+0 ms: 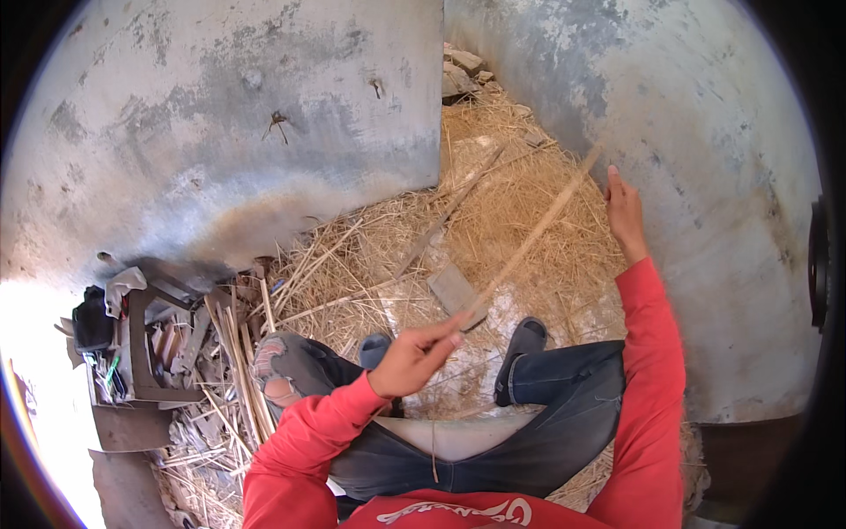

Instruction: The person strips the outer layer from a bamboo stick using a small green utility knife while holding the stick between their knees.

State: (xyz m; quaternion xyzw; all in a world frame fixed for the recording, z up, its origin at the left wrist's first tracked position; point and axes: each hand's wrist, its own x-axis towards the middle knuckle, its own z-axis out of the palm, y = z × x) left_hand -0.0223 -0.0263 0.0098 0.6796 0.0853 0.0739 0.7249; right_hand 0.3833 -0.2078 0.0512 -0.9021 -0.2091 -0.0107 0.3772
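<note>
My left hand is closed on the near end of a long, thin pale strip, which looks like split cane or wood. The strip slants up and away to the right, its far end blurred near the metal wall. Close beside that end is my right hand, fingers curled and one digit pointing up. A small gap shows between it and the strip, and whatever its fingers may hold is hidden. Below the strip lies a flat grey block on the ground, next to a darker stick.
Worn grey metal sheets stand ahead and on the right. Straw covers the ground between my feet and the stones. At left are a dark frame, scraps and a bundle of long canes.
</note>
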